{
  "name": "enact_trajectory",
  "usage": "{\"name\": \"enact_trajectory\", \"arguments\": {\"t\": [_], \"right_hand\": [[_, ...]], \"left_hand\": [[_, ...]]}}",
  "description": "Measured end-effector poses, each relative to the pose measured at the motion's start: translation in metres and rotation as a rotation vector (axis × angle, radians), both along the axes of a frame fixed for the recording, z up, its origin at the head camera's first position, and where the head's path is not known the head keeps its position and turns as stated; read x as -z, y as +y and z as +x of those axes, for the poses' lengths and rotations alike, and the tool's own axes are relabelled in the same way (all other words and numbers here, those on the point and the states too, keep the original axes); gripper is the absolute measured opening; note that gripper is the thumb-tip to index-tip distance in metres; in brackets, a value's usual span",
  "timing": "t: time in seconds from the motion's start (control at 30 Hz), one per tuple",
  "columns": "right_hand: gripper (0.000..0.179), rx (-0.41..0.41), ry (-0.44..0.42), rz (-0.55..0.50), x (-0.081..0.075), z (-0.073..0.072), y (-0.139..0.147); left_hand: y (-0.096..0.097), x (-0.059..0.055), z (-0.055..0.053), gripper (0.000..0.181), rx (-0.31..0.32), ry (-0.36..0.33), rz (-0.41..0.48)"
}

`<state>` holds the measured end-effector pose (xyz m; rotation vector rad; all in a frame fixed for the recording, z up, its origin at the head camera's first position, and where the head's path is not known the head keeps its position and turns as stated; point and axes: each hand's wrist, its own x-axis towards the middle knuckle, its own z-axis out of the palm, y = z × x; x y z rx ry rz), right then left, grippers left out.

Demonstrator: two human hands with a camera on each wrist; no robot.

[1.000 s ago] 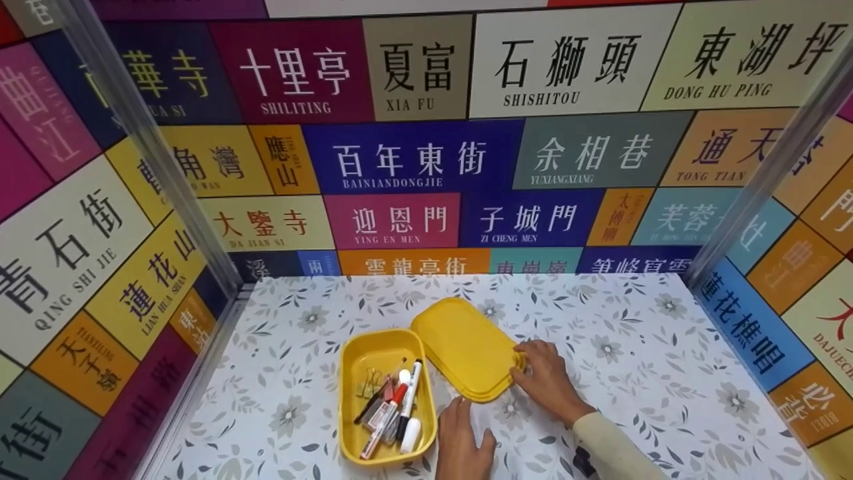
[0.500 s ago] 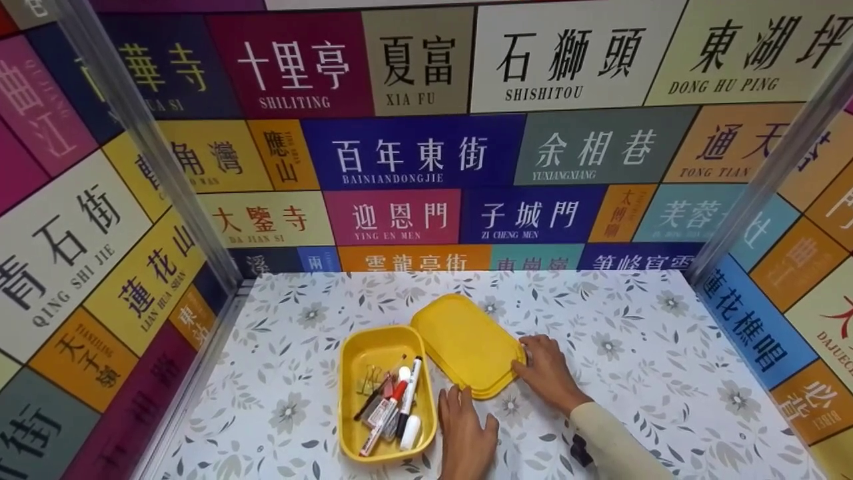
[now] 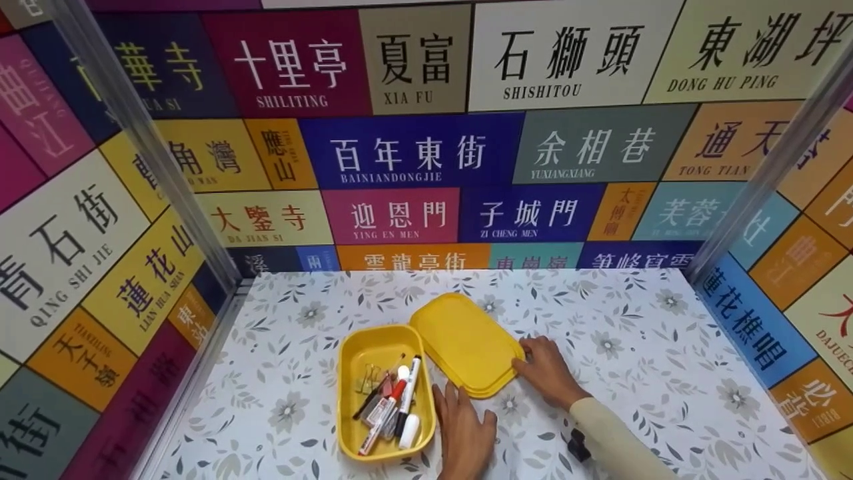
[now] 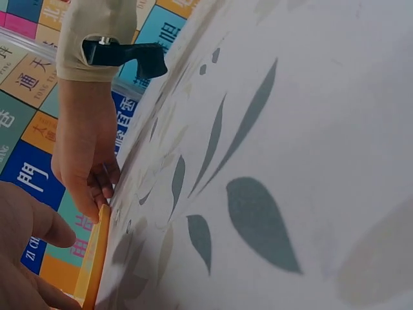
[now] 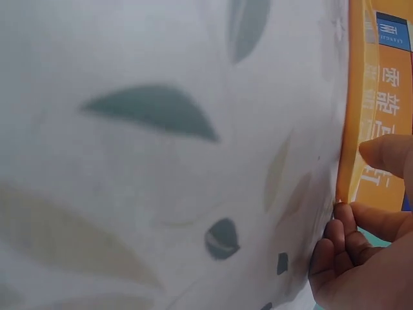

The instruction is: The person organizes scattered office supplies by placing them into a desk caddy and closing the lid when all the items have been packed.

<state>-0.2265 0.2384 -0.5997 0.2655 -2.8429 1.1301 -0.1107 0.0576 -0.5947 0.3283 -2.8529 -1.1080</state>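
A yellow plastic lid [image 3: 466,343] lies on the table in the head view, angled beside the open yellow box [image 3: 386,337]. My right hand [image 3: 550,373] pinches its right corner; in the right wrist view the thumb [image 5: 387,155] is against the lid's edge [image 5: 352,97]. My left hand [image 3: 464,427] rests between the box's right wall and the lid's near end, fingers extended and holding nothing. Inside the box lie a red-capped marker [image 3: 386,417], a black-and-white marker [image 3: 408,393], a white rounded piece [image 3: 409,430] and wire-like clips [image 3: 368,379].
Flower-patterned white paper [image 3: 286,413] covers the table. Printed sign panels [image 3: 413,150] stand behind it and on both sides, with clear posts [image 3: 753,160] at the back corners. A black wrist mount [image 3: 578,445] sits by the right sleeve.
My left hand's fingers have shifted slightly forward and left, from the lid's near corner toward the box's right wall. The right hand stays at the lid's corner.
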Motion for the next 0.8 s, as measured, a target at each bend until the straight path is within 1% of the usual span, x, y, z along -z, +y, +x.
{"name": "enact_trajectory", "arguments": {"t": [0.1, 0.17, 0.23, 0.4, 0.47, 0.6, 0.7, 0.8], "right_hand": [[0.025, 0.008, -0.013, -0.066, 0.0, 0.003, 0.001], [0.027, 0.023, -0.029, -0.107, -0.001, 0.005, 0.001], [0.026, 0.039, -0.036, -0.136, -0.001, 0.008, 0.001], [0.02, 0.074, -0.055, -0.201, -0.005, 0.012, 0.002], [0.02, 0.087, -0.069, -0.224, -0.006, 0.013, 0.002], [0.019, 0.113, -0.092, -0.258, -0.007, 0.018, 0.001], [0.019, 0.123, -0.088, -0.274, -0.006, 0.022, 0.002], [0.019, 0.131, -0.085, -0.304, -0.006, 0.026, 0.003]], "left_hand": [[-0.001, -0.002, -0.001, 0.067, -0.025, -0.029, 0.068], [-0.001, -0.002, -0.002, 0.067, -0.039, -0.027, 0.091], [-0.003, -0.002, -0.002, 0.067, -0.051, 0.006, 0.102], [-0.008, -0.001, 0.001, 0.066, -0.07, 0.135, 0.098], [-0.01, -0.001, 0.001, 0.067, -0.079, 0.166, 0.104], [-0.012, -0.001, 0.002, 0.068, -0.097, 0.196, 0.151], [-0.012, -0.002, 0.003, 0.067, -0.106, 0.217, 0.175], [-0.012, -0.003, 0.005, 0.065, -0.106, 0.257, 0.185]]}}
